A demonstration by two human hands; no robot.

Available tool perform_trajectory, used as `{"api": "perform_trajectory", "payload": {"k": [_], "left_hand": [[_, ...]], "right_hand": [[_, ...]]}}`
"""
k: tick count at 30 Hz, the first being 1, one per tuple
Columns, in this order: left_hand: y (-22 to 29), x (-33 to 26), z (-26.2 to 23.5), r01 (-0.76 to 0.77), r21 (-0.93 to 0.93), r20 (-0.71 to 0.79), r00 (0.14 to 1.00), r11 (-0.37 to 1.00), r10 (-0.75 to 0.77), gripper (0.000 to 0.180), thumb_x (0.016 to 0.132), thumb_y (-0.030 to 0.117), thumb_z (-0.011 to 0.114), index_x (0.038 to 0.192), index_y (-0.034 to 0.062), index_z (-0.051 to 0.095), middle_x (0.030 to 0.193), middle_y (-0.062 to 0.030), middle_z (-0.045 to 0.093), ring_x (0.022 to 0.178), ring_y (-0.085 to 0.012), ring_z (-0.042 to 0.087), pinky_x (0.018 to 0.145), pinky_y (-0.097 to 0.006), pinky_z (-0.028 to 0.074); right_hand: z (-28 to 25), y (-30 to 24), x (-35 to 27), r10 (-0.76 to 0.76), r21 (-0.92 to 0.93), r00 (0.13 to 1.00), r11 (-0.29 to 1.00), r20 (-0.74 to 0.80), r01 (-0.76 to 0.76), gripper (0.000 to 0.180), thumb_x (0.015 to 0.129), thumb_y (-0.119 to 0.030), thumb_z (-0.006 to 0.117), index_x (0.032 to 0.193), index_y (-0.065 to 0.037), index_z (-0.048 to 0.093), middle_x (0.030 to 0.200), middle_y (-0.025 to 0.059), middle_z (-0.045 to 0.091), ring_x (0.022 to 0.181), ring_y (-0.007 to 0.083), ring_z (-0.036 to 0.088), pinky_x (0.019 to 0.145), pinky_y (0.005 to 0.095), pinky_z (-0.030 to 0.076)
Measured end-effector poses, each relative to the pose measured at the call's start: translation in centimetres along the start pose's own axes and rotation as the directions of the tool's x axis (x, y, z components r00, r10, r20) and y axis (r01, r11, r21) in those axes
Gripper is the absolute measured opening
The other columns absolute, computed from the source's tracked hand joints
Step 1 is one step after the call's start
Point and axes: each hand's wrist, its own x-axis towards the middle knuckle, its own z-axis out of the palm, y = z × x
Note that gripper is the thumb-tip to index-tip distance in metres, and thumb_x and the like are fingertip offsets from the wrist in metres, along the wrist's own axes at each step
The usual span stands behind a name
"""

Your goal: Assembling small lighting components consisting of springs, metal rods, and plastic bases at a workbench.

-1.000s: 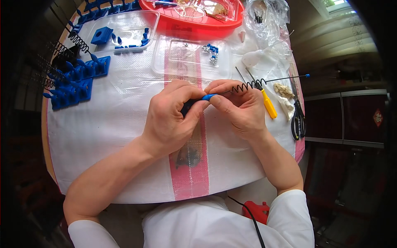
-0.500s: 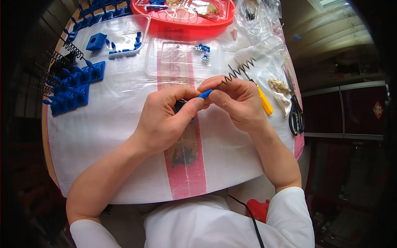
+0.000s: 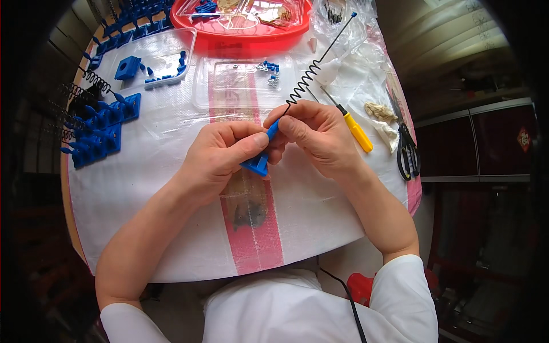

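Over the table's middle, my left hand [image 3: 213, 157] pinches a blue plastic piece with thumb and fingers. Its tapered part [image 3: 273, 130] points up and away, and a squarish blue base [image 3: 258, 165] shows below my fingers. A black coiled wire [image 3: 302, 83] rises from the tapered part's tip, straight toward its far end, where a small blue cap [image 3: 353, 14] sits. My right hand [image 3: 323, 137] is closed, thumb and fingers at the joint between the wire and the tapered part. The fingertips hide how the two meet.
Assembled blue pieces with coiled wires [image 3: 100, 128] stand at the left. Two clear trays [image 3: 197, 86] [image 3: 191, 43] hold small blue and white parts. A red basin [image 3: 240, 34] is at the back. On the right lie a yellow-handled screwdriver [image 3: 358, 132], scissors [image 3: 407, 151] and plastic bags.
The coiled wire has swung more upright, its full length and blue cap now showing. The blue piece has tilted steeper, and its base shows more below my left fingers.
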Motion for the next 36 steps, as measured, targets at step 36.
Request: {"api": "perform_trajectory", "payload": {"k": [36], "left_hand": [[0.7, -0.3, 0.9, -0.075, 0.412, -0.198, 0.965, 0.908, 0.169, 0.016, 0.087, 0.013, 0.073, 0.098, 0.0021, 0.07, 0.088, -0.0031, 0.069, 0.079, -0.0059, 0.061, 0.071, -0.021, 0.048]], "right_hand": [[0.8, 0.2, 0.0, -0.245, -0.054, 0.969, 0.969, -0.031, 0.243, 0.014, 0.092, -0.005, 0.067, 0.104, 0.002, 0.068, 0.096, 0.0052, 0.068, 0.087, 0.0116, 0.064, 0.079, 0.0285, 0.054]]}}
